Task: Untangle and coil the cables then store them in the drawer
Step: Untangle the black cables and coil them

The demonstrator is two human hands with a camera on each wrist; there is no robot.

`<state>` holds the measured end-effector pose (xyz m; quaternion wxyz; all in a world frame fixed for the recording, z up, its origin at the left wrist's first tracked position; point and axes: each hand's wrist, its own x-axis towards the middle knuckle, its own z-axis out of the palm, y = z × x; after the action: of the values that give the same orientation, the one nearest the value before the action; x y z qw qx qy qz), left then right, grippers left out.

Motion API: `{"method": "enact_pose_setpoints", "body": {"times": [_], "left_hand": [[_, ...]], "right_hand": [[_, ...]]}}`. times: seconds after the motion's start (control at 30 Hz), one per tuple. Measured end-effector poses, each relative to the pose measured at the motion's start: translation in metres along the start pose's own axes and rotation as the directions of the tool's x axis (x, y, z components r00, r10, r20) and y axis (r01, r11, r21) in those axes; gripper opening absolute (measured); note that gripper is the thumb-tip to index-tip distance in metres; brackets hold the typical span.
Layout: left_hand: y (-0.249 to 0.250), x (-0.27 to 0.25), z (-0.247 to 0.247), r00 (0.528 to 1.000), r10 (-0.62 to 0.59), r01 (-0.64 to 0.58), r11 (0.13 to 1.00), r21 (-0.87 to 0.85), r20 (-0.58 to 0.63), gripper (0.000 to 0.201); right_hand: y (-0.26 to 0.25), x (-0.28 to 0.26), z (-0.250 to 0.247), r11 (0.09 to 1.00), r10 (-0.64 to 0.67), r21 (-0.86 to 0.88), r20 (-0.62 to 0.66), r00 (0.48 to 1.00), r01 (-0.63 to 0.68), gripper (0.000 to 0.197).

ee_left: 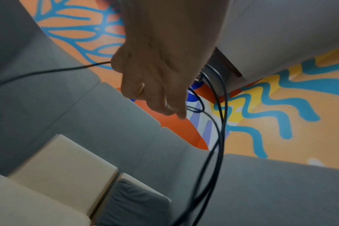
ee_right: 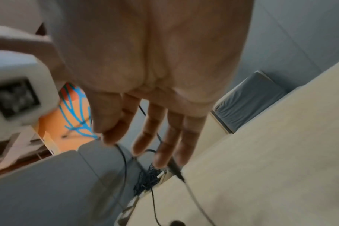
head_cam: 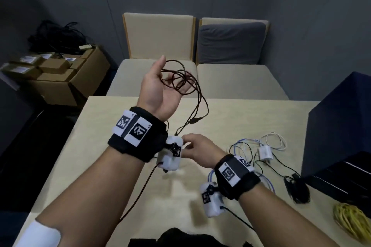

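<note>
Left hand (head_cam: pixel 158 88) raised at centre frame in the head view, palm turned toward the camera, loops of a dark cable (head_cam: pixel 181 82) gathered against the fingers; in the left wrist view, fingers (ee_left: pixel 161 97) curled loosely with strands of that cable (ee_left: pixel 221 122) hanging past them down the right half of the frame. From the coil, loose ends trailing down to a small dark connector (head_cam: pixel 195 120) just above the pale table (head_cam: pixel 124 176). Right hand (head_cam: pixel 197 150) lower, at centre right, fingers reaching toward the white camera housing (head_cam: pixel 171 155) under the left wrist; in the right wrist view, fingers (ee_right: pixel 161 134) straight and slightly spread, a thin dark lead and plug just past the fingertips; actual contact with the lead cannot be told. Right of the right hand, on the table, a tangle of white and blue cables (head_cam: pixel 261 146) with a white charger block (head_cam: pixel 264 153); beside it toward the right edge, a black cable bundle (head_cam: pixel 297 188). At lower right corner, a coil of yellow cable (head_cam: pixel 351 222). At right edge, a dark cabinet (head_cam: pixel 337 126) with the drawer (head_cam: pixel 339 178) pulled out low in the frame; contents too dark to tell. At upper left, an open cardboard box (head_cam: pixel 66 78) holding smaller brown boxes, with a heap of black cables (head_cam: pixel 56 38) lying on top at its far end.
</note>
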<state>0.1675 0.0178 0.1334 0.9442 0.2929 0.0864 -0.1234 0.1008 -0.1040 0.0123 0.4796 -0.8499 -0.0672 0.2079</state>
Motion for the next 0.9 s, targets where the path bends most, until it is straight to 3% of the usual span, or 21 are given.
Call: {"method": "enact_pose_setpoints", "body": {"times": [0.1,0.17,0.23,0.3,0.37,0.4,0.47,0.57,0.6,0.63,0.67,0.7,0.73,0.8,0.87,0.9], "left_hand": [[0.013,0.004,-0.009,1.000,0.009,-0.009,0.997,0.073,-0.004,0.011],[0.020,0.002,-0.011,1.000,0.015,-0.014,0.998,0.069,-0.012,0.011],[0.024,-0.005,-0.005,1.000,0.025,-0.025,1.000,0.012,0.011,0.008],[0.028,-0.012,0.005,0.998,0.037,-0.035,0.998,-0.047,0.048,0.007],[0.033,-0.021,0.016,0.996,0.049,-0.042,0.995,-0.089,0.076,0.010],[0.036,-0.024,0.020,0.995,0.056,-0.048,0.994,-0.100,0.081,0.011],[0.042,-0.030,0.023,0.993,0.078,-0.068,0.991,-0.112,0.088,0.012],[0.053,-0.033,0.016,0.989,0.124,-0.113,0.986,-0.124,0.082,0.016],[0.056,-0.034,0.013,0.988,0.134,-0.123,0.984,-0.127,0.076,0.018],[0.058,-0.034,0.009,0.988,0.141,-0.133,0.985,-0.112,0.063,0.021],[0.059,-0.032,0.003,0.989,0.141,-0.137,0.988,-0.067,0.045,0.026],[0.061,-0.030,-0.004,0.991,0.136,-0.137,0.991,0.005,0.016,0.030],[0.064,-0.029,-0.011,0.992,0.127,-0.126,0.989,0.081,-0.017,0.035],[0.068,-0.027,-0.029,0.986,0.120,-0.090,0.967,0.238,-0.116,0.048],[0.068,-0.022,-0.053,0.961,0.148,-0.045,0.917,0.396,-0.233,0.055],[0.067,-0.019,-0.065,0.941,0.171,-0.009,0.876,0.482,-0.293,0.046]], "right_hand": [[-0.006,0.003,-0.007,0.982,-0.021,0.184,-0.080,0.997,0.035,0.017],[-0.008,0.009,-0.017,0.945,0.037,0.323,-0.254,0.967,0.049,0.019],[-0.002,0.020,-0.025,0.988,0.102,0.142,-0.368,0.924,-0.052,0.011],[0.006,0.033,-0.019,0.974,0.166,-0.121,-0.206,0.964,-0.194,0.047],[0.009,0.047,-0.005,0.966,0.181,-0.168,-0.103,0.978,-0.196,0.075],[0.009,0.052,0.003,0.980,0.139,-0.122,-0.123,0.983,-0.154,0.075],[0.012,0.062,0.014,0.999,0.054,0.009,-0.230,0.972,-0.054,0.051],[0.008,0.062,0.011,0.966,0.089,0.257,-0.257,0.962,-0.021,0.017],[0.006,0.060,0.008,0.885,0.136,0.465,-0.217,0.967,-0.020,0.013],[0.003,0.057,0.002,0.725,0.168,0.689,-0.158,0.973,-0.014,0.009],[0.001,0.054,-0.005,0.502,0.163,0.865,-0.123,0.979,0.025,0.009],[0.002,0.053,-0.014,0.309,0.147,0.947,-0.137,0.980,0.086,0.013],[0.001,0.050,-0.024,0.182,0.129,0.972,-0.174,0.976,0.150,0.018],[0.003,0.043,-0.048,0.088,0.090,0.969,-0.237,0.967,0.229,0.020],[0.006,0.034,-0.071,0.063,0.080,0.951,-0.306,0.949,0.301,0.018],[0.007,0.032,-0.082,0.093,0.113,0.939,-0.340,0.933,0.331,0.018]]}}
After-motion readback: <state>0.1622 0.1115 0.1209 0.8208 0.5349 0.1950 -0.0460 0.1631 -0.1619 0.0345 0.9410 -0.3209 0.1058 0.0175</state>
